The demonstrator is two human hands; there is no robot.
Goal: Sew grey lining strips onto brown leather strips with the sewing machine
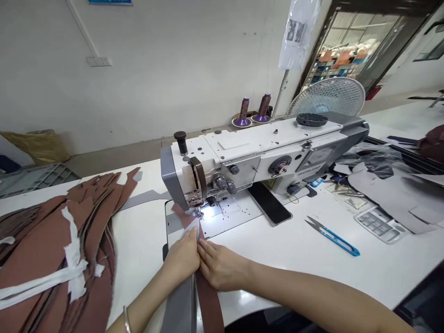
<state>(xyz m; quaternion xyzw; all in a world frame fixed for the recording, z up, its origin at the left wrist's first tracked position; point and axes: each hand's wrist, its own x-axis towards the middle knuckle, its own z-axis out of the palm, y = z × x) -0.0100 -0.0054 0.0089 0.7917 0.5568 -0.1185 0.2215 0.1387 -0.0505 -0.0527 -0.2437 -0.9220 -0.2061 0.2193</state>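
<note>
My left hand (183,253) pinches a small light-grey piece of material (193,225) lying against a long reddish-brown strip (210,303). Close beside it, my right hand (224,266) has its fingers bent together on the edge of the same strip. The brown strip runs from the table's front edge up to the lit needle area of a white and grey sewing machine (243,157). Its far end (181,212) lies at the presser foot (198,213). My fingers partly cover the grey piece and the strip's middle.
Stacked brown cut pieces (52,240) with white ties fill the left side. A phone (270,203) lies by the machine. Blue-handled snips (335,237), a clear plastic tray (379,225) and grey scraps (385,189) lie right. Two thread cones (244,111) and a fan (329,98) stand behind.
</note>
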